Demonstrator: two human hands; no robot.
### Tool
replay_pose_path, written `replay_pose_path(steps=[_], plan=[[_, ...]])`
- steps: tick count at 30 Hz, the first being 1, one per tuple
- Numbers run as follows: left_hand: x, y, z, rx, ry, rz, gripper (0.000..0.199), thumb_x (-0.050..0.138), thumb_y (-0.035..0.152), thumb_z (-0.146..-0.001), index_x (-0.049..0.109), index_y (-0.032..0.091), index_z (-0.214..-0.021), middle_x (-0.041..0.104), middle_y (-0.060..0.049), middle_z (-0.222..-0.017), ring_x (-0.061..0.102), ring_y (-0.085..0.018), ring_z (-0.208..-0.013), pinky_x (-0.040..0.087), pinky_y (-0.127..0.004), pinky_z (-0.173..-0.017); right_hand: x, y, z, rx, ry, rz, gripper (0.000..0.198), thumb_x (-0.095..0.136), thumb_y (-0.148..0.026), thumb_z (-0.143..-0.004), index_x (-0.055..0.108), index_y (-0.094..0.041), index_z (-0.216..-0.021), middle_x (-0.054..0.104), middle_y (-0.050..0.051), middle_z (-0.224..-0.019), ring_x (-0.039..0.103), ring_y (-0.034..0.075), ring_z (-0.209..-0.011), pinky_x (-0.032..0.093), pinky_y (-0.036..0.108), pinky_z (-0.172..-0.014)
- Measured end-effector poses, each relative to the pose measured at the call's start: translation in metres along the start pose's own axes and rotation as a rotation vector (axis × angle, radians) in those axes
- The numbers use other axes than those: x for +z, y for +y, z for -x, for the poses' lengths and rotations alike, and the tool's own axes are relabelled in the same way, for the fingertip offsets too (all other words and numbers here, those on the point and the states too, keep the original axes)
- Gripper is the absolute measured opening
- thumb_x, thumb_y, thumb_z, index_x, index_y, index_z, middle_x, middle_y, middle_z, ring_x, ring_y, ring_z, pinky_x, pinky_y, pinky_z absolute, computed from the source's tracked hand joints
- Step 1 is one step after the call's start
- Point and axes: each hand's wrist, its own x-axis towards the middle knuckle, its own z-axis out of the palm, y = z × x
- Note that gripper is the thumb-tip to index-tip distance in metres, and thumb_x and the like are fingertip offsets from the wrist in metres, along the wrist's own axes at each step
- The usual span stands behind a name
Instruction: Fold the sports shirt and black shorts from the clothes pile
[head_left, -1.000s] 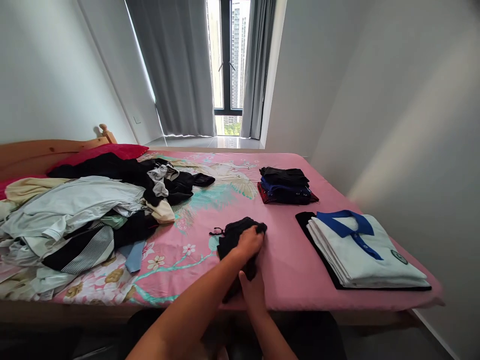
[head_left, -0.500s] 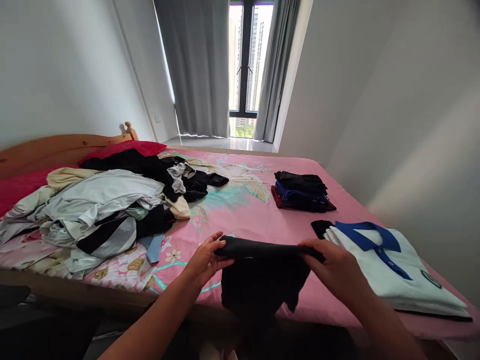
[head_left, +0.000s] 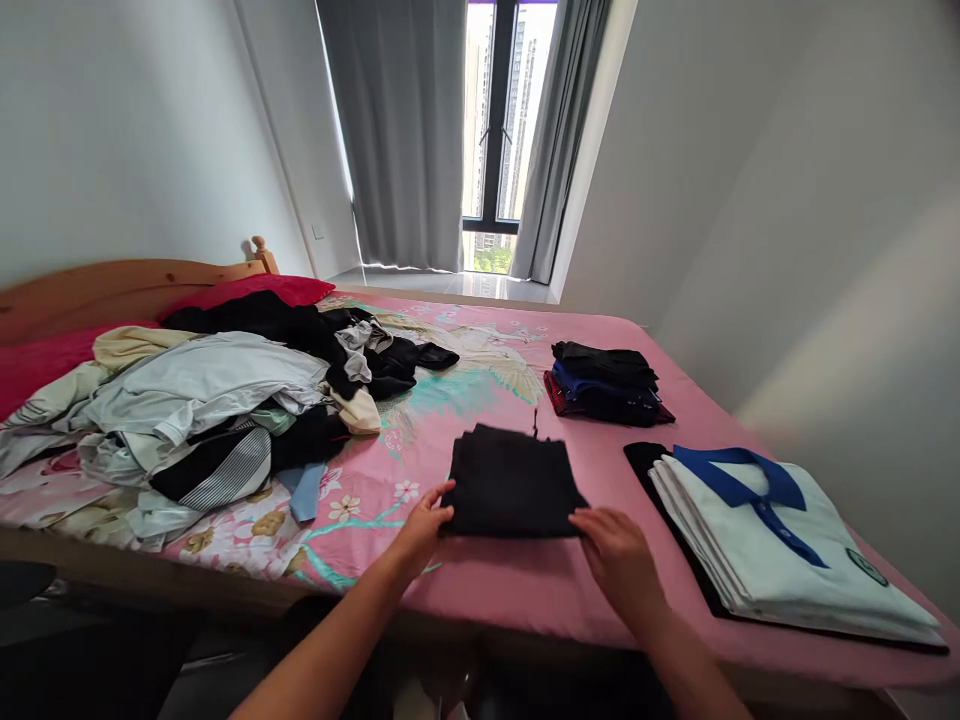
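A folded black garment (head_left: 514,485) lies on the pink bedsheet (head_left: 495,590) near the bed's front edge. A short dark cord sticks up from its far side; the folds hide what kind of garment it is. At its near left corner, my left hand (head_left: 426,522) is closed with the cloth between thumb and fingers. My right hand (head_left: 611,545) pinches the near right corner. To the right of that hand sits a stack of folded white polo shirts (head_left: 780,540) with a blue collar on top, resting on something black.
A loose heap of clothes (head_left: 217,390) covers the left of the bed, beside red pillows (head_left: 281,290) and a wooden headboard (head_left: 135,275). Farther back on the right stands a small pile of dark folded clothes (head_left: 607,385). Grey curtains (head_left: 397,130) flank a window.
The black garment, held up by its upper edge with cloth hanging off the bed's front, now lies flat and folded farther onto the bed. Both hands moved forward and down with it.
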Motion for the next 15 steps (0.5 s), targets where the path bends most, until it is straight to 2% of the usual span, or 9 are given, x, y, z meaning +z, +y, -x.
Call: replay_pose_path(steps=[1, 2, 4, 8, 10, 12, 15], plan=[[-0.009, -0.020, 0.001, -0.035, 0.033, -0.030, 0.055, 0.059, 0.009, -0.066, 0.048, 0.022, -0.118, 0.055, -0.004, -0.096, 0.054, -0.009, -0.059, 0.051, -0.023, -0.042, 0.020, 0.004, 0.022, 0.020, -0.052, -0.017, 0.029, 0.049, -0.015, -0.078, 0.069, -0.027, -0.097, 0.069, 0.003, -0.100, 0.059, 0.023, -0.097, 0.046, 0.042, -0.087], [-0.016, -0.038, 0.003, -0.013, 0.058, -0.039, 0.052, 0.059, 0.011, -0.067, 0.050, 0.022, -0.117, 0.054, -0.006, -0.100, 0.054, -0.010, -0.062, 0.051, -0.023, -0.043, 0.038, 0.008, 0.042, 0.035, -0.073, -0.045, 0.030, 0.049, -0.014, -0.076, 0.069, -0.027, -0.094, 0.069, 0.003, -0.099, 0.060, 0.024, -0.095, 0.048, 0.042, -0.085], [-0.028, -0.060, 0.008, 0.017, 0.063, -0.063, 0.049, 0.060, 0.015, -0.069, 0.052, 0.023, -0.117, 0.052, -0.008, -0.111, 0.056, -0.013, -0.075, 0.054, -0.026, -0.048, 0.063, 0.012, 0.072, 0.071, -0.049, -0.103, 0.032, 0.048, -0.014, -0.078, 0.068, -0.027, -0.101, 0.067, 0.004, -0.106, 0.060, 0.023, -0.099, 0.048, 0.044, -0.088], [-0.033, -0.066, 0.013, 0.053, 0.122, -0.274, 0.048, 0.059, 0.020, -0.071, 0.054, 0.025, -0.119, 0.053, -0.009, -0.121, 0.055, -0.023, -0.101, 0.056, -0.033, -0.061, 0.078, 0.010, 0.093, 0.154, 0.029, -0.186, 0.032, 0.047, -0.018, -0.083, 0.064, -0.026, -0.109, 0.063, 0.005, -0.114, 0.055, 0.024, -0.109, 0.045, 0.047, -0.095], [-0.033, -0.061, 0.012, 0.178, 0.182, -0.513, 0.044, 0.059, 0.020, -0.071, 0.058, 0.023, -0.114, 0.058, -0.009, -0.116, 0.053, -0.025, -0.109, 0.054, -0.038, -0.077, 0.076, 0.006, 0.094, 0.189, 0.044, -0.224, 0.033, 0.047, -0.018, -0.083, 0.063, -0.025, -0.111, 0.060, 0.006, -0.117, 0.053, 0.024, -0.112, 0.045, 0.048, -0.096], [-0.032, -0.057, 0.011, 0.394, 0.229, -0.766, 0.039, 0.059, 0.021, -0.072, 0.061, 0.022, -0.110, 0.060, -0.008, -0.113, 0.051, -0.025, -0.113, 0.045, -0.041, -0.095, 0.073, 0.000, 0.095, 0.229, 0.060, -0.266, 0.037, 0.045, -0.018, -0.083, 0.060, -0.025, -0.116, 0.055, 0.007, -0.123, 0.049, 0.024, -0.117, 0.044, 0.047, -0.097], [-0.031, -0.053, 0.009, 0.646, 0.231, -0.975, 0.034, 0.054, 0.024, -0.077, 0.060, 0.023, -0.111, 0.058, -0.007, -0.118, 0.049, -0.023, -0.116, 0.034, -0.042, -0.105, 0.068, -0.004, 0.098, 0.326, 0.090, -0.326, 0.038, 0.044, -0.021, -0.084, 0.055, -0.024, -0.120, 0.051, 0.008, -0.127, 0.047, 0.024, -0.119, 0.045, 0.045, -0.096]])
